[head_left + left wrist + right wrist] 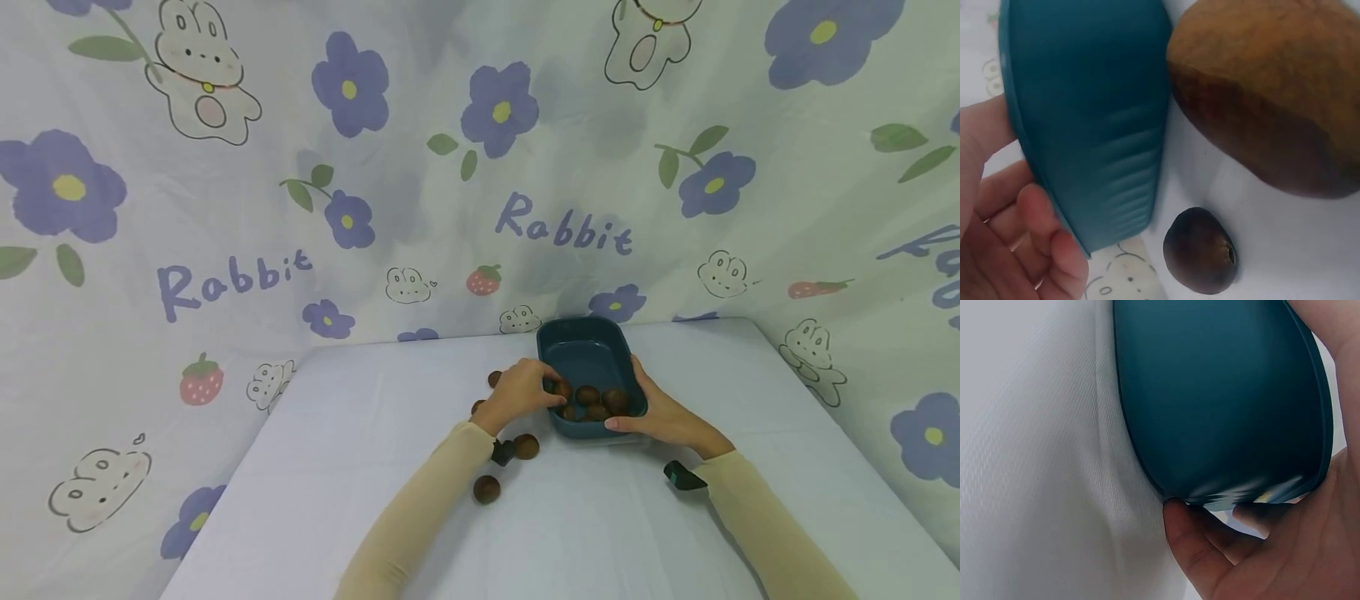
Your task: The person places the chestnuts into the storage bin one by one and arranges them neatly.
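A deep teal rectangular dish (587, 354) stands at the back of the table with several round brown fruits (616, 402) at its near end. My left hand (522, 390) reaches over the dish's left rim, its thumb and fingers around one brown fruit (561, 389) just inside. In the left wrist view, those fingers curl past the rim of the dish (1094, 112), which hides their tips. My right hand (663, 417) grips the dish's near right corner, thumb on the near rim and fingers along the right side. The right wrist view shows it against the dish wall (1222, 400).
More brown fruits lie on the white table left of the dish: one (487, 489) nearest me, another (527, 447) by the left wrist, and two partly hidden behind the left hand. A rabbit-and-flower printed cloth (420, 208) hangs close behind the dish.
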A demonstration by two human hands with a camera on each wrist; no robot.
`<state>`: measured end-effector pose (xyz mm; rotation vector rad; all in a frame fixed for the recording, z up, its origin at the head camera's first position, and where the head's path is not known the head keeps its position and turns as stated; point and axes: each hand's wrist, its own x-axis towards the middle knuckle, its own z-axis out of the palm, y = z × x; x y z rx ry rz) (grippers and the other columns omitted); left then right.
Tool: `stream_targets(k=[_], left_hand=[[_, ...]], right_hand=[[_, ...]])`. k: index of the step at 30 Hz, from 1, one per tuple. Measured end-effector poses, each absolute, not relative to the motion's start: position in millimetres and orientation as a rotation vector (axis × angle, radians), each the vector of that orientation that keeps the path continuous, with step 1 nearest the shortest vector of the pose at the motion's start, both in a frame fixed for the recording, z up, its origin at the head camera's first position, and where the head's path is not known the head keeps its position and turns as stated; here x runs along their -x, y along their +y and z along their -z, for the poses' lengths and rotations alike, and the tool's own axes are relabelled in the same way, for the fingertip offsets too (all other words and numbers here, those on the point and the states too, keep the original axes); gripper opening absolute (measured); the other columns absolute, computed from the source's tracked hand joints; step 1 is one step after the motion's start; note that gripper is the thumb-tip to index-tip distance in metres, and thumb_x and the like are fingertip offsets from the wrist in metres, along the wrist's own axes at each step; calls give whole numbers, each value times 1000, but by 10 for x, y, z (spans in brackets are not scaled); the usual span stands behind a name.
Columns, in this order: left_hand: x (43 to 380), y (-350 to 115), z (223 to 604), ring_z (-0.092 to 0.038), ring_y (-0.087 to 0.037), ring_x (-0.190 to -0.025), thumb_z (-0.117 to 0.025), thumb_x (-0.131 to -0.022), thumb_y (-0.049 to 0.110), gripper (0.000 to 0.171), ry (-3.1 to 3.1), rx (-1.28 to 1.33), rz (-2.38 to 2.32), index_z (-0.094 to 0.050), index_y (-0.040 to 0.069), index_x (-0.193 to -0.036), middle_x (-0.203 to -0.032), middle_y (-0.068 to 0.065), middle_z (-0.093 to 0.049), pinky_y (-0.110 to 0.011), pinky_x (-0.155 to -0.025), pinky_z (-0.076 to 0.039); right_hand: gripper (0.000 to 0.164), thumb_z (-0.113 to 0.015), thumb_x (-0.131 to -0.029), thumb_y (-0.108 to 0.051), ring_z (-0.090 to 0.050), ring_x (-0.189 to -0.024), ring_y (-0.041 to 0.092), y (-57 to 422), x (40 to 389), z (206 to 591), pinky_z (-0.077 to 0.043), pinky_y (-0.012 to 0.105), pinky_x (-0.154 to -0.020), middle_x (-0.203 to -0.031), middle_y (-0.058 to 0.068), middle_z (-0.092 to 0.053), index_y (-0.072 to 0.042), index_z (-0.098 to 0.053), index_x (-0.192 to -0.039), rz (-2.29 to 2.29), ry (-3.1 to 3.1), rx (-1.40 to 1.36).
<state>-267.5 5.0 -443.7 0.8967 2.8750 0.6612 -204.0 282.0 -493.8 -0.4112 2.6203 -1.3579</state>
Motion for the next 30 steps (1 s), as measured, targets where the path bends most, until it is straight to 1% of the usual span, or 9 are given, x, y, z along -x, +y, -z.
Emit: stream_targets(k=[4, 9, 13, 16, 22, 30], left_hand=[[2670, 93, 4441, -72, -15, -106, -84, -88, 33, 32, 2901, -887, -569, -79, 15, -114, -117, 1, -78, -32, -86, -59], [2681, 160, 4432, -73, -17, -101, -87, -85, 34, 33, 2897, -853, -527, -80, 16, -111, -116, 0, -78, -33, -79, -59], [2700, 206, 4459, -74, -16, -96, -88, -82, 37, 33, 2872, -825, -533, -81, 18, -108, -111, 2, -79, -33, -76, -59], [2713, 220, 4485, -73, -16, -98, -89, -81, 39, 33, 2862, -805, -536, -81, 19, -107, -110, 4, -79, -33, -77, -59], [2715, 254, 4487, -72, -19, -105, -88, -81, 44, 34, 2851, -772, -523, -81, 22, -106, -115, 5, -78, -37, -82, -59], [2722, 292, 4518, -74, -18, -103, -88, -80, 45, 32, 2828, -766, -529, -82, 23, -103, -113, 7, -79, -37, -84, -60]], right_hand=[[131, -80, -87, -44, 4, -158, 53, 2817, 2050, 4947, -12, 80, -117, -173, 17, 17, -22, 26, -162, 1360, 2618, 411], [131, -80, -88, -45, 4, -158, 53, 2830, 2052, 4951, -12, 81, -116, -173, 16, 18, -23, 26, -162, 1343, 2625, 406], [131, -80, -88, -46, 4, -158, 53, 2835, 2048, 4953, -12, 81, -116, -173, 15, 19, -26, 27, -161, 1329, 2629, 392], [131, -79, -88, -47, 4, -158, 53, 2831, 2048, 4956, -12, 81, -116, -173, 16, 19, -26, 27, -161, 1328, 2626, 388], [131, -79, -88, -50, 4, -159, 52, 2831, 2068, 4977, -12, 80, -117, -173, 13, 19, -21, 26, -162, 1325, 2633, 362], [130, -79, -88, -47, 4, -159, 52, 2822, 2078, 4982, -12, 81, -116, -173, 13, 19, -22, 26, -162, 1349, 2628, 399]])
